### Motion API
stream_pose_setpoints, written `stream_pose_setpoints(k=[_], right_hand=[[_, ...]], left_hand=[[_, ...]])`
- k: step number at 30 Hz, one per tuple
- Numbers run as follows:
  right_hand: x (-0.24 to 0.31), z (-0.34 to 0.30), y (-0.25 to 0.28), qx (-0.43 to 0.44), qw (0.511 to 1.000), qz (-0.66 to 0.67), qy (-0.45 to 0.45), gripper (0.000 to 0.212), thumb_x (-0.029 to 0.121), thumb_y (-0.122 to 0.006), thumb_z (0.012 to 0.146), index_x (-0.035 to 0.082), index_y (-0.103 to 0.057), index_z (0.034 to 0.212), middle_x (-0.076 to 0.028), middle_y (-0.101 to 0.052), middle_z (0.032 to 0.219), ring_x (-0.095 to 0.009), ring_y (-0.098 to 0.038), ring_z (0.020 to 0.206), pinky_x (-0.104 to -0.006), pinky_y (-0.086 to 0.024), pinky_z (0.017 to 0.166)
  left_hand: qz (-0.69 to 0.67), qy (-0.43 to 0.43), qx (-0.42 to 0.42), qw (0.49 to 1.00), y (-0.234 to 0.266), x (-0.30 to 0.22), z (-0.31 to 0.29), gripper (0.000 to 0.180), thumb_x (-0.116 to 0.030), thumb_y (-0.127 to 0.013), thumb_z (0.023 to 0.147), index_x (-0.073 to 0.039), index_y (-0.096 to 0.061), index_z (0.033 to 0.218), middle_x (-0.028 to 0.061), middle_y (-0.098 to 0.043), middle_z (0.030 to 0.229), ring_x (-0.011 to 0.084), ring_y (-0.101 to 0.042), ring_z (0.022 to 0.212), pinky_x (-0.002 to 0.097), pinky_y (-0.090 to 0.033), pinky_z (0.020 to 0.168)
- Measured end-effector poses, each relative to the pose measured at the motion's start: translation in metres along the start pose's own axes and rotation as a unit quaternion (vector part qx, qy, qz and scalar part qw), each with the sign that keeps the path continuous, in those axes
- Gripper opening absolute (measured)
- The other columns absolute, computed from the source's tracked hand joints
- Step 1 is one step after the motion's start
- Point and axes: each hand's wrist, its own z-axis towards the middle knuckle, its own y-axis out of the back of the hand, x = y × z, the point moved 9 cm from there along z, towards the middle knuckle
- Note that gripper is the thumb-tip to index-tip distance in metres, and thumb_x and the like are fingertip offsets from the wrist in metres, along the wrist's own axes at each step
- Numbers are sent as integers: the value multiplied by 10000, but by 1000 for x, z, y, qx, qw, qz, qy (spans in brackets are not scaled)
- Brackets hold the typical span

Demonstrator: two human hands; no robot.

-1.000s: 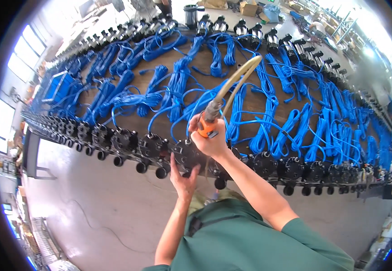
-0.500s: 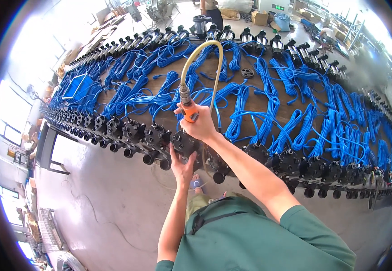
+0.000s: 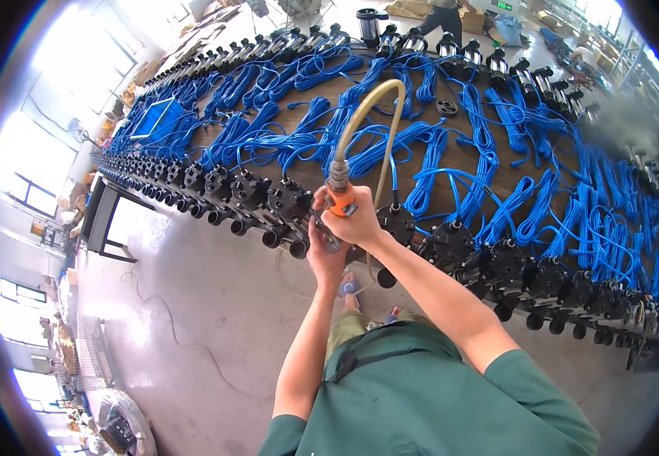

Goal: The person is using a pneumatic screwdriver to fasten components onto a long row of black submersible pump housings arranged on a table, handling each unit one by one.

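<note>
The orange tool is near the centre of the frame, clasped in the right hand, with a yellowish hose arching up from its top end. Just below, the left hand curls beside the black round units; whether it grasps anything, I cannot tell. Blue cable bundles fill the upper middle.
</note>
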Motion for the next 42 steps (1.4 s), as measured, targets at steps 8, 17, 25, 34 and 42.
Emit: stream_pose_setpoints(k=[8,17,25,34,42], right_hand=[[194,33,3,38,988,-86,122,435,-29,-608,777,-65,-581,1210,-143,-708,948,-108,-631,676,-244,-525,654],[191,-13,51,-14,995,-12,94,437,9,-582,814,-64,-511,1239,-187,-679,991,-123,-599,635,-268,-524,622],[52,-45,49,-34,996,21,-74,384,-80,-581,826,-17,-559,1204,-132,-677,1036,-101,-636,762,-247,-543,670],[6,-56,47,-23,996,-46,-75,317,-45,-641,821,27,-582,1123,-57,-642,963,-115,-622,826,-258,-533,740],[-2,-57,46,-8,996,-15,-86,315,-52,-609,826,-24,-555,1134,-110,-662,974,-110,-634,746,-247,-543,676]], left_hand=[[51,38,30,998,-15,15,-67,299,-34,-709,848,-7,-598,1124,155,-649,1021,294,-648,909,385,-524,799],[153,-29,152,976,-76,42,-82,211,-66,-716,837,-30,-737,1044,149,-693,956,369,-674,829,419,-537,730],[97,-30,73,992,-74,51,-87,125,-55,-699,844,-37,-730,964,145,-676,880,381,-661,784,445,-528,708],[48,-114,119,985,-83,67,-96,187,-3,-619,833,-60,-702,991,163,-643,837,368,-661,763,467,-525,627],[79,-97,141,982,-75,59,-87,161,-62,-671,859,-12,-710,1008,154,-662,877,382,-661,772,456,-529,657]])
